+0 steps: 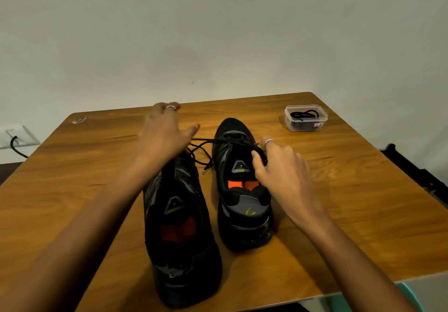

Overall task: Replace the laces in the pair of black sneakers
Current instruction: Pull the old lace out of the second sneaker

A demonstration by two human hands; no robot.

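We've got the right hand (278,166) pinching the right sneaker's (242,190) collar mid-table while the left hand (167,130), fingers relaxed, hovers over the loose lace (206,147), which could snag on the left sneaker (179,239).

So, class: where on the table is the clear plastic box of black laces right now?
In the head view, the clear plastic box sits near the table's far right corner, beyond the right sneaker and apart from both hands.
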